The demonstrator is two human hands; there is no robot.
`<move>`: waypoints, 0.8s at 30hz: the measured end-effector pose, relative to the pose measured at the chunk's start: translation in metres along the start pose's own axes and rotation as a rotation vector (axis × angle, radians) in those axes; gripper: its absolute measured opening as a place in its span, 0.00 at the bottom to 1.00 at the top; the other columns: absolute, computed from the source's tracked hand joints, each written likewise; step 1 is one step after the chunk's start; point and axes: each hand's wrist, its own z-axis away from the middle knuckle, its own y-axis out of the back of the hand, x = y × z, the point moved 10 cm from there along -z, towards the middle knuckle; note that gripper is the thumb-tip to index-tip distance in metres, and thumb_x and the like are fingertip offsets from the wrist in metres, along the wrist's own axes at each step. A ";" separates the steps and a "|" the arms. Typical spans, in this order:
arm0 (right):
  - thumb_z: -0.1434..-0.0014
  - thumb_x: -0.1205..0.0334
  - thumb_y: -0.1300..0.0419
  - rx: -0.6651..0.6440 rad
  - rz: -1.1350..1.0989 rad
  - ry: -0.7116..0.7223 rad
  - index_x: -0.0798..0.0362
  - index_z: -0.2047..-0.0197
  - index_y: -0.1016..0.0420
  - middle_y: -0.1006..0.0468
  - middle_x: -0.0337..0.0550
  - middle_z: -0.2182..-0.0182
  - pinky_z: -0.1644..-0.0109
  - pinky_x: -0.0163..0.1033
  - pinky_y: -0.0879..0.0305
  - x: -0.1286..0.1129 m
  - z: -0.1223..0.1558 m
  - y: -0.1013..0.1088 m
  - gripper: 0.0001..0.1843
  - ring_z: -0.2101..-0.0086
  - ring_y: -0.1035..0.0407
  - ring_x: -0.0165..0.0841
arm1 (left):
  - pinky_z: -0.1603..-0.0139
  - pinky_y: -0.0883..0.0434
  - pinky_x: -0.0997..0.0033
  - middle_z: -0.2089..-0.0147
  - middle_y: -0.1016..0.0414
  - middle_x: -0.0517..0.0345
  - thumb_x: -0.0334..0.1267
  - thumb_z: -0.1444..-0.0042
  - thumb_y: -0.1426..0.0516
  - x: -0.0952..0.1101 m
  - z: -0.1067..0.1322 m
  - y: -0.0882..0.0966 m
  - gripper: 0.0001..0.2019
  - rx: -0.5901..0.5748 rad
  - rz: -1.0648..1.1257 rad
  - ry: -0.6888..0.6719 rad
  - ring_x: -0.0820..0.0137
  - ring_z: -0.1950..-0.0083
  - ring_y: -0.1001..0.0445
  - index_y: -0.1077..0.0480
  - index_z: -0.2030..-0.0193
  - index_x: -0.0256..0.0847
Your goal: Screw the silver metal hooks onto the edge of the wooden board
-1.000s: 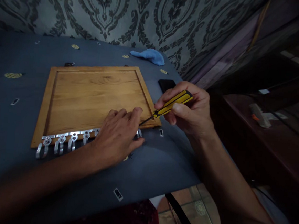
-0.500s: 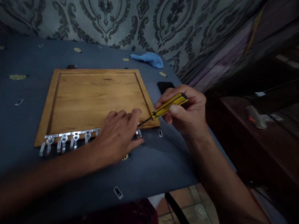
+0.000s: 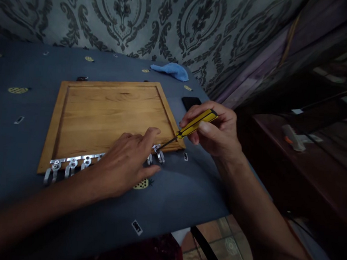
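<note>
The right grip point(image 3: 221, 134) is closed around a screwdriver point(image 3: 195, 125) with a yellow, black-striped handle. From this grip its long axis slants down and leftward, the dark shaft ending at a silvery hook rail point(image 3: 87, 161) on a wooden panel point(image 3: 111, 111). The left grip point(image 3: 125, 162) drapes over the rail; whether it clasps anything underneath is hidden.

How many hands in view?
2: left hand, across the hook rail on the wooden panel; right hand, holding the yellow screwdriver angled toward the rail's right end.
</note>
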 end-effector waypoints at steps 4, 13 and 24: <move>0.45 0.55 0.29 -0.036 -0.031 -0.036 0.54 0.58 0.16 0.16 0.42 0.69 0.81 0.30 0.34 0.002 0.002 -0.001 0.14 0.83 0.32 0.23 | 0.47 0.30 0.56 0.49 0.23 0.50 0.39 0.40 0.37 -0.002 0.000 -0.002 0.32 -0.022 0.025 0.006 0.56 0.47 0.25 0.50 0.36 0.42; 0.45 0.53 0.30 -0.017 -0.001 -0.035 0.53 0.59 0.16 0.16 0.43 0.68 0.81 0.32 0.35 0.002 0.003 0.001 0.13 0.84 0.34 0.23 | 0.46 0.29 0.57 0.46 0.24 0.50 0.38 0.41 0.38 -0.007 0.003 0.000 0.30 0.000 0.074 0.009 0.58 0.47 0.26 0.47 0.36 0.43; 0.45 0.55 0.29 -0.020 -0.005 -0.014 0.53 0.59 0.15 0.16 0.43 0.68 0.79 0.32 0.33 0.000 0.003 0.000 0.12 0.83 0.34 0.23 | 0.49 0.28 0.58 0.46 0.24 0.51 0.39 0.43 0.39 -0.011 0.003 0.002 0.32 -0.008 0.130 0.024 0.58 0.48 0.24 0.48 0.35 0.46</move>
